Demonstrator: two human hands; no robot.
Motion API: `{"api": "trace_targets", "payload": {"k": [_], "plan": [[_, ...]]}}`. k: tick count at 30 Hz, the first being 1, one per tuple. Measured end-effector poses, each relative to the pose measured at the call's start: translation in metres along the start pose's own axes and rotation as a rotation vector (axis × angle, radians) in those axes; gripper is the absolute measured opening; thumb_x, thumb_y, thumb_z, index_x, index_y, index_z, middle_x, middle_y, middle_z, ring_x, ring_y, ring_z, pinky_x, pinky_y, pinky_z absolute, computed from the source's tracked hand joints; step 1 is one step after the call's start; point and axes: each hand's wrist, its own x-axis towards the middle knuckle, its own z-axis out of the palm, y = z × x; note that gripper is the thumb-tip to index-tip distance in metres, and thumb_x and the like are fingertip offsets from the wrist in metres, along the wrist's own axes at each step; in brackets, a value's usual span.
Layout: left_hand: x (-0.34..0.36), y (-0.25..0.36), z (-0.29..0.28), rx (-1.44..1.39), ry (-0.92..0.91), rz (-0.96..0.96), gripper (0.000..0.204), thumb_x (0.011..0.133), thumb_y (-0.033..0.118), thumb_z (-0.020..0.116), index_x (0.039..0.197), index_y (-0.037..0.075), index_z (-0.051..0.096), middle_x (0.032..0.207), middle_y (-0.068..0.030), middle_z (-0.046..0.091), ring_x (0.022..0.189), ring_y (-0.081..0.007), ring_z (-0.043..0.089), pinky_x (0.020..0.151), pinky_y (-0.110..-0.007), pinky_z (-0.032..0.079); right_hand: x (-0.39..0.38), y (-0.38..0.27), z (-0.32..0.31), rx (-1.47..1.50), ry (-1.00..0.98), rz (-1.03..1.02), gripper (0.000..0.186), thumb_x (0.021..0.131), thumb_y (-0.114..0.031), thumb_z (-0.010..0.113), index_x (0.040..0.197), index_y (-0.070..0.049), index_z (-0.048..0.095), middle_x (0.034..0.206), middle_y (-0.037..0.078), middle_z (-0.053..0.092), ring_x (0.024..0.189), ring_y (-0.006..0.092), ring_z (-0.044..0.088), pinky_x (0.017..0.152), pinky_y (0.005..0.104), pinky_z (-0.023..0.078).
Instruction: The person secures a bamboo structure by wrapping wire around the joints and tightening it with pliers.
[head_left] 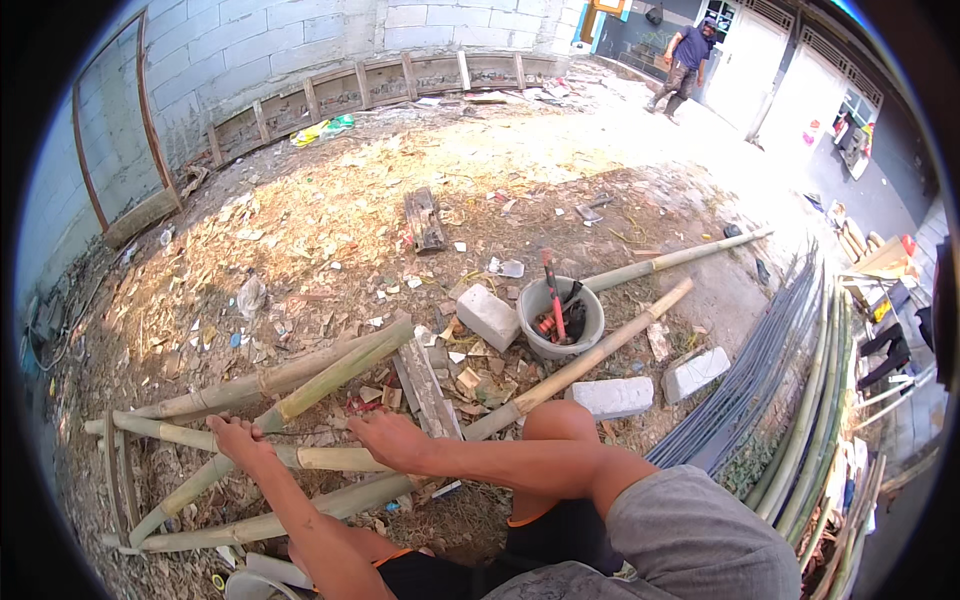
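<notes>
I squat over several bamboo poles laid crossing on the dirt. My left hand [238,440] presses down where a greenish pole [330,378] crosses a pale horizontal pole [335,459], fingers curled over the joint. My right hand [388,434] rests a little to the right on the same pale pole, fingers wrapped over it. Another long pole [270,522] lies closer to me. My right knee [560,425] is raised beside my right forearm.
A grey bucket [560,318] holds tools with a red handle. White blocks [487,315] [612,397] [695,373] lie around it. Long bamboo and rods [790,400] stack at right. A wooden plank [426,388] lies near. A person [685,58] walks far off.
</notes>
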Motion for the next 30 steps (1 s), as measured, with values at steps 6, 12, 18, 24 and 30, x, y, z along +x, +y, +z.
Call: {"api": "trace_targets", "payload": {"k": [6, 12, 18, 24, 30], "plan": [[0.039, 0.004, -0.035, -0.161, -0.068, -0.074, 0.045, 0.112, 0.050, 0.050, 0.089, 0.012, 0.044, 0.071, 0.0021, 0.037, 0.056, -0.0122, 0.032, 0.048, -0.031, 0.030, 0.007, 0.000, -0.025, -0.191, 0.134, -0.088, 0.023, 0.092, -0.010, 0.064, 0.114, -0.005, 0.057, 0.102, 0.013, 0.067, 0.098, 0.0383, 0.069, 0.082, 0.0516, 0.055], [-0.041, 0.026, 0.023, 0.513, 0.118, 0.374, 0.056, 0.109, 0.063, 0.049, 0.080, 0.015, 0.041, 0.067, 0.0030, 0.036, 0.052, -0.0111, 0.034, 0.045, -0.031, 0.029, 0.010, 0.000, -0.023, -0.312, 0.075, -0.062, 0.018, 0.091, -0.007, 0.063, 0.108, -0.004, 0.059, 0.099, 0.016, 0.066, 0.095, 0.0352, 0.069, 0.080, 0.0497, 0.057], [-0.037, 0.050, 0.009, 0.013, 0.012, 0.164, 0.053, 0.111, 0.057, 0.046, 0.077, 0.018, 0.033, 0.064, 0.0039, 0.030, 0.051, -0.0103, 0.024, 0.047, -0.030, 0.022, 0.005, 0.012, -0.018, -0.214, -0.045, -0.086, 0.021, 0.094, -0.006, 0.060, 0.114, -0.002, 0.057, 0.094, 0.024, 0.070, 0.089, 0.0461, 0.070, 0.077, 0.0595, 0.055], [-0.040, 0.059, -0.001, -0.129, 0.140, 0.199, 0.050, 0.114, 0.050, 0.040, 0.076, 0.019, 0.026, 0.063, 0.0060, 0.019, 0.054, -0.0104, 0.015, 0.048, -0.030, 0.013, -0.011, 0.011, 0.001, 0.276, -0.155, 0.026, 0.022, 0.102, -0.018, 0.057, 0.116, -0.001, 0.059, 0.081, 0.032, 0.068, 0.076, 0.0536, 0.068, 0.074, 0.0622, 0.053], [-0.026, 0.068, -0.012, -0.305, 0.195, 0.144, 0.052, 0.113, 0.044, 0.043, 0.072, 0.019, 0.023, 0.057, 0.0046, 0.017, 0.048, -0.0115, 0.014, 0.043, -0.031, 0.015, -0.007, -0.028, -0.060, 0.509, -0.658, 0.207, 0.032, 0.102, -0.031, 0.069, 0.110, 0.000, 0.066, 0.085, 0.018, 0.076, 0.082, 0.0318, 0.077, 0.075, 0.0467, 0.058]]}}
